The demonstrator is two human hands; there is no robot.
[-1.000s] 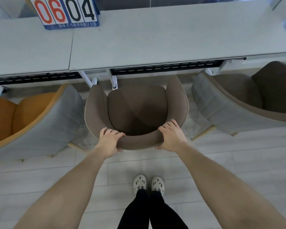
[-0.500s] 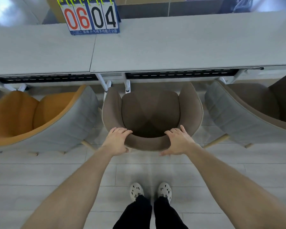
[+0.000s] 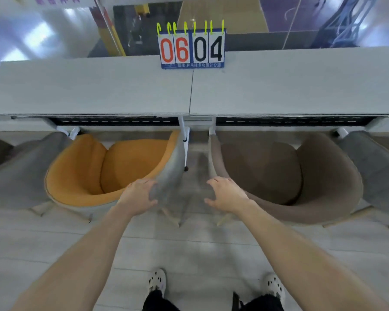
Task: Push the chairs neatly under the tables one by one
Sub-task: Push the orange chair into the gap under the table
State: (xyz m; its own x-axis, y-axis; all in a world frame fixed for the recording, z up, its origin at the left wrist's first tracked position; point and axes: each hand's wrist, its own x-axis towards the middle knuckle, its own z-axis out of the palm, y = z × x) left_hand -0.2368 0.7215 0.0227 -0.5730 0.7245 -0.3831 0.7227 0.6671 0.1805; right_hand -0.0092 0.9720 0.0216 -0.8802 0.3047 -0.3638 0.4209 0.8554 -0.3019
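An orange chair with a grey outer shell stands left of centre, its front at the edge of the left grey table. My left hand grips the right end of its back rim, thumb on the grey shell. A brown chair stands to the right, its front at the edge of the right table. My right hand hovers with fingers spread beside the brown chair's back left corner, holding nothing. The picture is blurred around both hands.
A flip scoreboard reading 06 04 stands on the seam between the tables. White table legs come down between the two chairs. More grey chairs sit at the far left and far right. My feet stand apart on the pale floor.
Both hands have come off the brown chair's back. I have shifted left, so the brown chair now lies to the right. My left hand has taken hold of the orange chair.
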